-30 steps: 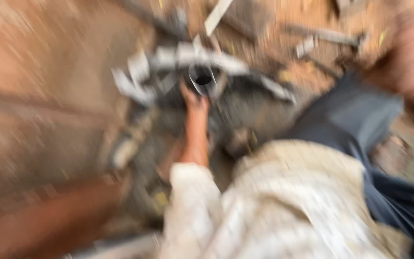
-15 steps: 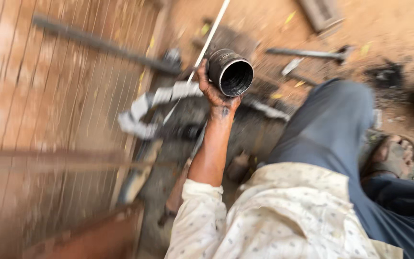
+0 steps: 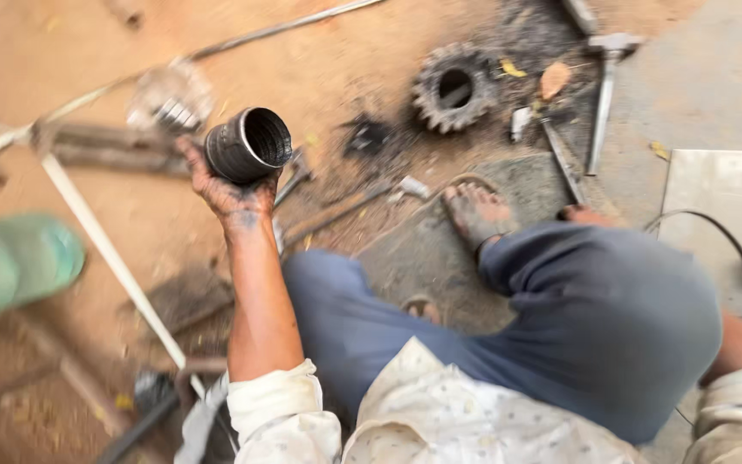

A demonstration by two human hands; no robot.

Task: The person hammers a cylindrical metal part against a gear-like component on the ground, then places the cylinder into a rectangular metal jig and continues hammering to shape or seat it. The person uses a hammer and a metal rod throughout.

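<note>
My left hand (image 3: 227,191) is raised and grips a short dark metal sleeve (image 3: 248,144), a ribbed hollow cylinder with its open end facing me. The hand is grimy and the arm comes up from a white sleeve at the bottom. My right hand is out of view; only the right forearm and white cuff (image 3: 740,391) show at the lower right edge. I sit on the ground in blue trousers, with a bare foot (image 3: 477,215) on a grey mat (image 3: 440,258).
A rusty gear wheel (image 3: 454,88) lies on the dirt ahead. A hammer (image 3: 605,86) and loose metal bits lie to its right. A white rod (image 3: 105,249), a long thin bar (image 3: 242,39) and a green cylinder (image 3: 10,262) are at left. A black cable (image 3: 723,232) crosses a pale slab.
The view has swung right, off the wooden boards and onto the dirt with the gear wheel. My left hand still holds the sleeve up, turned slightly.
</note>
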